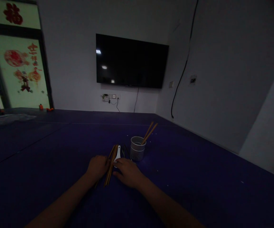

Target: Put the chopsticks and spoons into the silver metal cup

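On the purple surface (pixel 198 190), well in from its far edge: left grip (pixel 98 167) by wooden chopsticks (pixel 109 174), white spoon (pixel 118 152), right grip (pixel 129 173) at its bowl — can't tell if either is closed — then a silver cup (pixel 137 154). Handling seems underway; moving one calls for care.

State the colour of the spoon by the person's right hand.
The spoon is white, shown best in the head view, the only one here.

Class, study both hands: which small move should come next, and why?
Perhaps the right hand should pick up one of the loose chopsticks: they lie between it and the left hand, while the grey cup holds two leaning chopsticks.
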`<state>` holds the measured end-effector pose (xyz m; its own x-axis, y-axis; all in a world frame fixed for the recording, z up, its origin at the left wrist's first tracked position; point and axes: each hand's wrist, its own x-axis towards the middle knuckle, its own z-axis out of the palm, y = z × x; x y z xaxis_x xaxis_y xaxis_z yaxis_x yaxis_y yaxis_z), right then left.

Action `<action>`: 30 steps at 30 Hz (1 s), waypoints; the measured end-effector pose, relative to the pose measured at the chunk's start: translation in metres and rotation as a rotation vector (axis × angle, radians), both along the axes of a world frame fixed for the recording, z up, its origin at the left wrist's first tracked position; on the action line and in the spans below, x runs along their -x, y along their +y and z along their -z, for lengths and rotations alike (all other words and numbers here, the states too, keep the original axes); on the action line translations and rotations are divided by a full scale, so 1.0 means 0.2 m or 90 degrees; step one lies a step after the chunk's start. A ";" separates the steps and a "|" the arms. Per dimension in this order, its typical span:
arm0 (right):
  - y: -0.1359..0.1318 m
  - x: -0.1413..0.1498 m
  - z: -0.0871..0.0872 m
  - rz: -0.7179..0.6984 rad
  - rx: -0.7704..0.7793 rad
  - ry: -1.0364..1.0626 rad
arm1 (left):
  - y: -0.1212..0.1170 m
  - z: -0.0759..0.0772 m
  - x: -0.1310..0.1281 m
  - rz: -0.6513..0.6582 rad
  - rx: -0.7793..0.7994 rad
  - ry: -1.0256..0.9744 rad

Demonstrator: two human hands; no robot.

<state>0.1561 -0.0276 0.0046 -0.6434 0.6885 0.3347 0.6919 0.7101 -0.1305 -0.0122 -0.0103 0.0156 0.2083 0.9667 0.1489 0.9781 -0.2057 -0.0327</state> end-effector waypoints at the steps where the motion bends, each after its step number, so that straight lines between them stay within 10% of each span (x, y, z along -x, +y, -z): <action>1: 0.00 0.00 0.00 -0.001 0.000 -0.001 | 0.00 0.00 0.00 0.000 0.000 -0.001; 30: -0.01 0.00 0.00 0.002 -0.001 -0.005 | 0.00 0.00 0.00 -0.008 -0.001 0.003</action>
